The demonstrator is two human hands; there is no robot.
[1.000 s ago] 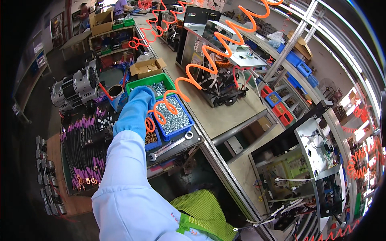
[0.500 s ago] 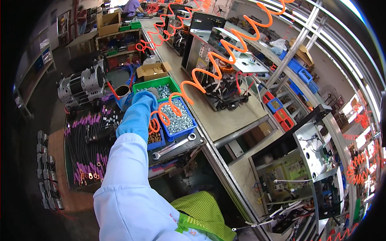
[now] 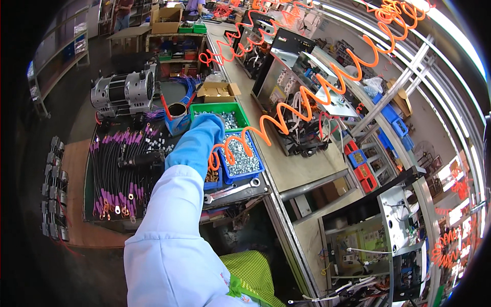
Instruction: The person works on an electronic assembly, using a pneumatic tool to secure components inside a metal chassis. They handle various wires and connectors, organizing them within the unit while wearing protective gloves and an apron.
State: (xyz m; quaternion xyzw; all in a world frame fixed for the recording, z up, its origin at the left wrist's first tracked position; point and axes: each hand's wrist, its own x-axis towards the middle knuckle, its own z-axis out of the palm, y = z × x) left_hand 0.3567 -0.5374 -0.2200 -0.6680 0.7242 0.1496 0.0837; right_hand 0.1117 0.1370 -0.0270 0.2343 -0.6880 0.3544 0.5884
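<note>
My left arm reaches forward in a light blue sleeve with a brighter blue cuff cover. My left hand (image 3: 220, 121), in what looks like a grey glove, is at the near left side of a green bin (image 3: 244, 113) of small metal fasteners. The cuff cover hides most of the hand, and its fingers do not show. Just nearer stands a blue bin (image 3: 261, 165) full of silvery nuts. Beside it, partly behind my arm, is a smaller blue bin (image 3: 217, 183) of brass-coloured parts. An orange coiled hose (image 3: 266, 128) crosses close to my cuff. My right hand is out of view.
A combination wrench (image 3: 232, 191) lies at the bench's near edge. Left of my arm are purple-ended cables (image 3: 110, 171), a dark power tool (image 3: 140, 159), a can (image 3: 177, 110) and a silver motor unit (image 3: 124, 92). Beyond the bins sits an open carton (image 3: 218, 91); rightward, a partly assembled machine (image 3: 302, 117).
The whole view has shifted, so the bench and bins sit farther right in the picture. My left hand stays at the green bin, slightly farther along its near side.
</note>
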